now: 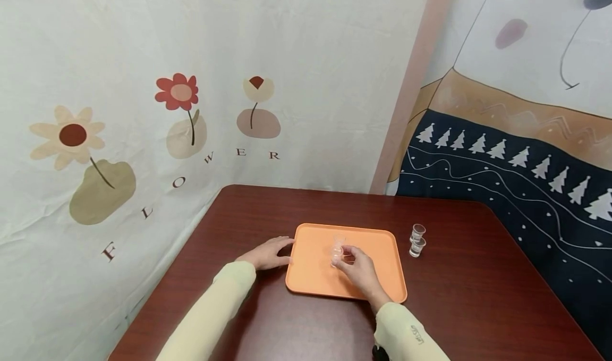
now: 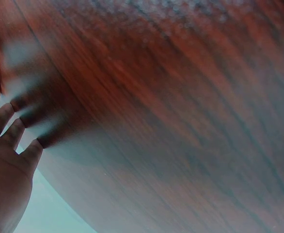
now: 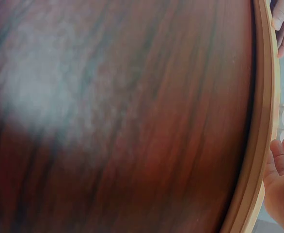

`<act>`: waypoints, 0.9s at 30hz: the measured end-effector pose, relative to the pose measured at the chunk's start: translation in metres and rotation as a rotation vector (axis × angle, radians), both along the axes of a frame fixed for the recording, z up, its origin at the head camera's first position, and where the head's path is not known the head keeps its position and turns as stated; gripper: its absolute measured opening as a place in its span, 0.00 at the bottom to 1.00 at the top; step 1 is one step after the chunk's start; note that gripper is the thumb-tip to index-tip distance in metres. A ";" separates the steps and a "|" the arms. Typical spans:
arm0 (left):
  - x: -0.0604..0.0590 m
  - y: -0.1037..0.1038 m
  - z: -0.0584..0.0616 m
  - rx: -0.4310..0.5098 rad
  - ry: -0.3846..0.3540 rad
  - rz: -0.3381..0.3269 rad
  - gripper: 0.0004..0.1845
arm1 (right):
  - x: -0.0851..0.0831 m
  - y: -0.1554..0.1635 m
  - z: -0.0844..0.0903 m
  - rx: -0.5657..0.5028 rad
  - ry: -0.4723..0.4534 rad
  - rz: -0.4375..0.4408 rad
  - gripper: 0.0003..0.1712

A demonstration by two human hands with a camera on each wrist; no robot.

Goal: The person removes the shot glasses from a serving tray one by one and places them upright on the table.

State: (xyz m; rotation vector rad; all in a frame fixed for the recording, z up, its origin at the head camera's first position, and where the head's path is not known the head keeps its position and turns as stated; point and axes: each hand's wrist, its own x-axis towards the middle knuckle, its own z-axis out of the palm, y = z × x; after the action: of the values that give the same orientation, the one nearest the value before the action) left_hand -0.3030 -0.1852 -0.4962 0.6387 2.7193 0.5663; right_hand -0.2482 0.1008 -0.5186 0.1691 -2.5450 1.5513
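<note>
On the orange tray point(image 1: 315, 276), near its middle: my right hand point(image 1: 359, 269) has thumb and fingertips pinched around a small clear cup point(image 1: 337, 252). Cup looks upright, base at or just above the tray floor; cannot tell whether it is touching. Glass and glare make it hard to say whether this is one cup or two nested. No liquid visible in it.

My left hand point(image 1: 268, 253) lies flat on the tabletop point(image 1: 468, 297), fingers straight and relaxed, tips touching the tray's left edge. It holds nothing; reads as steadying the tray. Left wrist view confirms fingers point(image 2: 17, 130) extended over dark wood grain, tray rim a thin strip at the frame's left edge. Right wrist view is mostly blurred wood and tray rim; little else to read there.

Step in hand, as I judge it: placing a cup onto the tray. Tray otherwise carries nothing else I can see.

Off the tray, just beside its far right corner, two more clear cups point(image 1: 417, 240) stand on the tabletop, one behind the other, close together or touching. Both appear empty.

Next move, by my reckoning: open the pinch gently so the cup stands without tipping, lift clear, then reach right past the tray's right rim for the nearer of the two cups. Left hand should keep the tray from sliding.

Tabletop is dark red-brown wood, set into a corner of cloth-hung walls.
</note>
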 end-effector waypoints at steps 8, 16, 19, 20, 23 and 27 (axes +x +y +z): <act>0.000 0.003 0.002 0.014 0.009 -0.018 0.34 | 0.000 -0.003 0.001 0.053 0.011 -0.007 0.19; 0.000 0.003 0.004 0.019 0.009 -0.019 0.34 | 0.003 -0.002 0.003 0.053 0.018 -0.027 0.13; 0.000 0.002 0.003 0.013 0.006 -0.010 0.34 | 0.004 0.000 0.004 0.030 0.022 -0.035 0.12; 0.001 0.002 0.003 0.011 0.003 -0.005 0.34 | 0.005 0.001 0.004 0.016 0.018 -0.040 0.12; 0.002 0.000 0.002 0.008 0.001 0.003 0.34 | 0.006 0.005 0.008 -0.008 0.018 -0.057 0.13; 0.003 0.000 0.003 0.024 0.005 -0.003 0.34 | 0.006 0.015 0.015 -0.021 0.021 -0.087 0.15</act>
State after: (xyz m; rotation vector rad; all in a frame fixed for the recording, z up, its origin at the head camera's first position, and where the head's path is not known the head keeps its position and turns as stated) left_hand -0.2999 -0.1857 -0.4931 0.6514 2.7197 0.5976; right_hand -0.2419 0.1156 -0.5037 0.0708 -2.4837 1.5353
